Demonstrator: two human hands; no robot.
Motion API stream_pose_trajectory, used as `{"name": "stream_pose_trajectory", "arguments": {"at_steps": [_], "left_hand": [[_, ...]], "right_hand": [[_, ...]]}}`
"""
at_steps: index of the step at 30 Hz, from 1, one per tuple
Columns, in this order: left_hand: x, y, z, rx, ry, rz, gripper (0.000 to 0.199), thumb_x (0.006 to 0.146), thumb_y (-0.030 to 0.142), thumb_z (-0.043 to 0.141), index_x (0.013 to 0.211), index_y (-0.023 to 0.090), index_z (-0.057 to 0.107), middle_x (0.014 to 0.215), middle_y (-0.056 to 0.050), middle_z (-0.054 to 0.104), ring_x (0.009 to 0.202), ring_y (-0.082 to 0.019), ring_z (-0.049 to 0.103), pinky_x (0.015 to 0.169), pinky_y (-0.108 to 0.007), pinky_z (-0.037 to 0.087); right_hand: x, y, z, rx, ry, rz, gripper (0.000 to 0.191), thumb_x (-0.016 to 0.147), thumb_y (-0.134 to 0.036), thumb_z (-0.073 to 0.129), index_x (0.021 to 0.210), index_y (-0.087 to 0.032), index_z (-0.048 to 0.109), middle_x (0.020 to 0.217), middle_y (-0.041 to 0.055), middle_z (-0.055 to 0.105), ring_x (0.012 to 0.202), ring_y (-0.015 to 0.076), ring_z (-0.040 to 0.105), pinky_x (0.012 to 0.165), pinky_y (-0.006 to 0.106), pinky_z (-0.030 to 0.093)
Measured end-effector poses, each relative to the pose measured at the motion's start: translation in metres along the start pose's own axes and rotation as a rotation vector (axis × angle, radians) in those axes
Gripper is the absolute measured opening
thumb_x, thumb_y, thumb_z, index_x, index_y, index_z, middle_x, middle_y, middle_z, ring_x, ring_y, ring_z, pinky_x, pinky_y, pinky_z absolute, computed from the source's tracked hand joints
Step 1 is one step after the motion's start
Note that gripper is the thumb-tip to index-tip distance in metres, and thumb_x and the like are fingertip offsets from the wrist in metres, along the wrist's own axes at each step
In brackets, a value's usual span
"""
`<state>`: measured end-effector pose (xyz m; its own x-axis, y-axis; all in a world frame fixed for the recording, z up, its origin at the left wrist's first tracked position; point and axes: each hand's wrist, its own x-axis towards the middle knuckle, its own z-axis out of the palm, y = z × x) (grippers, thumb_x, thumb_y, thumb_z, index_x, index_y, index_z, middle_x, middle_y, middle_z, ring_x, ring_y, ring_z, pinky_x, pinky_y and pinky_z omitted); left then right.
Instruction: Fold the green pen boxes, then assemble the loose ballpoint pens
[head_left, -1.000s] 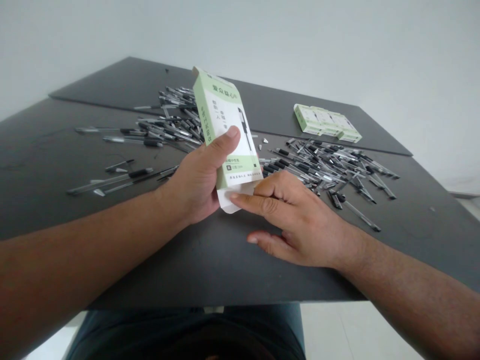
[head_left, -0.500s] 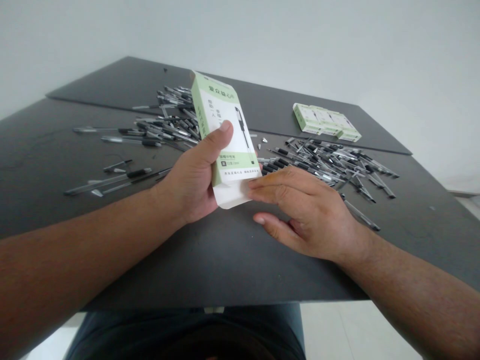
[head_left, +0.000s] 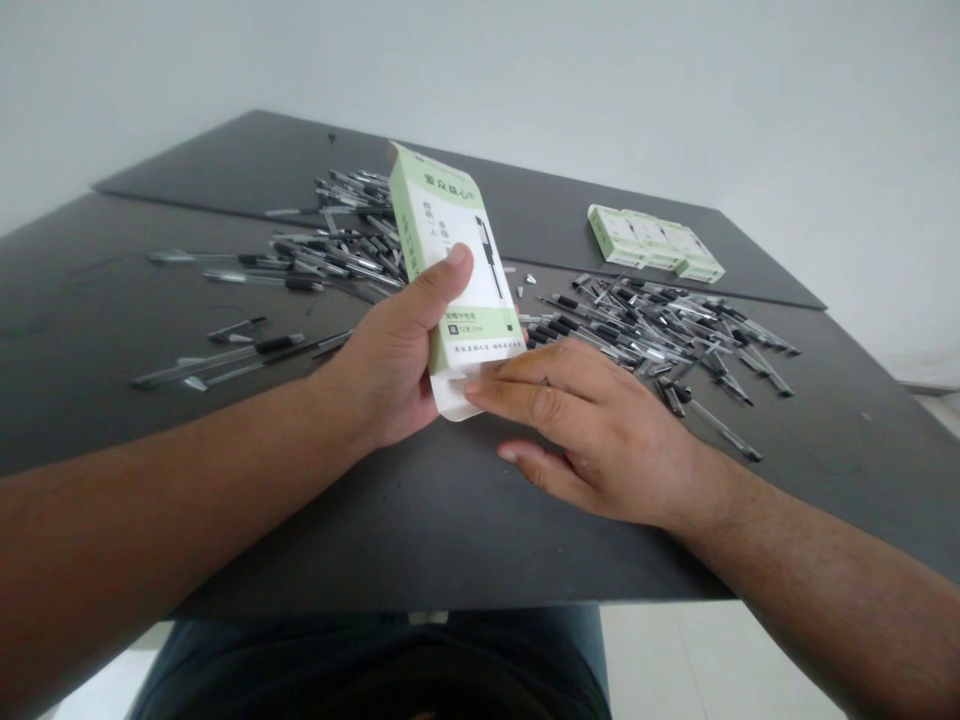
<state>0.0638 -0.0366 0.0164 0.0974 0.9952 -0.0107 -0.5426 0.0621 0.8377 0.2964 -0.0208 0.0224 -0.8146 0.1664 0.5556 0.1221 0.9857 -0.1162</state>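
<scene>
My left hand (head_left: pixel 390 360) grips a pale green and white cardboard pen box (head_left: pixel 457 260) upright, with the thumb across its front. The box's top end is held up above the table. At its lower end hangs a white flap (head_left: pixel 452 400), which my right hand (head_left: pixel 577 425) touches with the index fingertip. The other right fingers lie spread just beside the box. Neither hand touches the loose black-and-clear ballpoint pens (head_left: pixel 660 335) lying on the table to the right.
A second pile of loose pens (head_left: pixel 337 250) lies behind and left of the box. Several green-and-white boxes (head_left: pixel 652 243) stand grouped at the far right. Everything rests on a dark tabletop (head_left: pixel 390 540) made of two boards, with a white wall behind.
My right fingers have moved left onto the box's lower flap since the previous moment. The box has shifted only slightly in my left hand, and the pens have not moved.
</scene>
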Motion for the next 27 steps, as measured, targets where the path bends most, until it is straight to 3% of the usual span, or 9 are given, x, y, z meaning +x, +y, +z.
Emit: {"name": "stream_pose_trajectory", "arguments": {"at_steps": [4,7,12,16,20,25,27], "left_hand": [[0.0,0.0,0.003,-0.001,0.03,-0.014,0.039,0.099,0.064,0.087,0.113,0.028,0.081,0.101,-0.014,0.087,0.143,-0.051,0.081,0.116,-0.064,0.072],[0.0,0.0,0.006,0.001,0.069,0.022,0.034,0.1,0.058,0.087,0.112,0.027,0.081,0.098,-0.012,0.085,0.131,-0.047,0.085,0.109,-0.06,0.075],[0.0,0.0,0.011,-0.012,0.086,0.064,0.031,0.104,0.054,0.084,0.115,0.025,0.083,0.095,-0.01,0.083,0.119,-0.041,0.086,0.105,-0.055,0.075],[-0.002,-0.001,0.014,-0.048,0.077,0.063,0.032,0.102,0.052,0.089,0.116,0.025,0.081,0.096,-0.01,0.082,0.128,-0.044,0.083,0.11,-0.058,0.072],[-0.003,0.0,0.016,-0.063,0.086,0.043,0.035,0.1,0.053,0.093,0.118,0.026,0.08,0.1,-0.011,0.082,0.133,-0.046,0.082,0.109,-0.057,0.072],[-0.002,0.001,0.018,-0.08,0.111,0.057,0.023,0.116,0.051,0.075,0.122,0.029,0.079,0.112,-0.007,0.086,0.141,-0.041,0.083,0.11,-0.053,0.073],[-0.001,0.001,0.015,-0.052,0.086,0.067,0.024,0.116,0.052,0.074,0.124,0.03,0.079,0.12,-0.006,0.089,0.146,-0.04,0.082,0.113,-0.052,0.073]], "right_hand": [[-0.002,-0.005,0.003,-0.017,-0.071,0.081,0.06,0.12,-0.033,0.08,0.177,-0.022,0.068,0.153,0.0176,0.079,0.145,0.035,0.077,0.124,0.057,0.069],[-0.002,-0.008,0.004,-0.019,-0.097,0.123,0.067,0.118,-0.032,0.082,0.182,-0.024,0.063,0.156,0.0172,0.077,0.147,0.0365,0.074,0.125,0.059,0.067],[0.0,-0.009,0.004,-0.042,-0.089,0.135,0.065,0.117,-0.028,0.08,0.18,-0.02,0.064,0.156,0.0193,0.078,0.145,0.0373,0.075,0.126,0.061,0.067],[0.0,-0.007,0.003,-0.048,-0.045,0.12,0.056,0.121,-0.032,0.078,0.175,-0.023,0.069,0.151,0.0168,0.082,0.14,0.0356,0.08,0.123,0.059,0.07],[0.001,-0.005,0.003,-0.079,0.083,0.106,0.04,0.121,-0.026,0.08,0.16,-0.026,0.079,0.139,0.0119,0.089,0.129,0.0314,0.086,0.115,0.052,0.074],[0.004,-0.006,0.004,-0.113,0.222,0.136,0.022,0.117,-0.017,0.083,0.137,-0.023,0.08,0.127,0.0119,0.089,0.122,0.0291,0.087,0.105,0.045,0.076],[0.004,-0.007,0.005,-0.127,0.25,0.153,0.019,0.116,-0.015,0.084,0.133,-0.023,0.079,0.125,0.0126,0.088,0.121,0.0283,0.087,0.105,0.044,0.076]]}}
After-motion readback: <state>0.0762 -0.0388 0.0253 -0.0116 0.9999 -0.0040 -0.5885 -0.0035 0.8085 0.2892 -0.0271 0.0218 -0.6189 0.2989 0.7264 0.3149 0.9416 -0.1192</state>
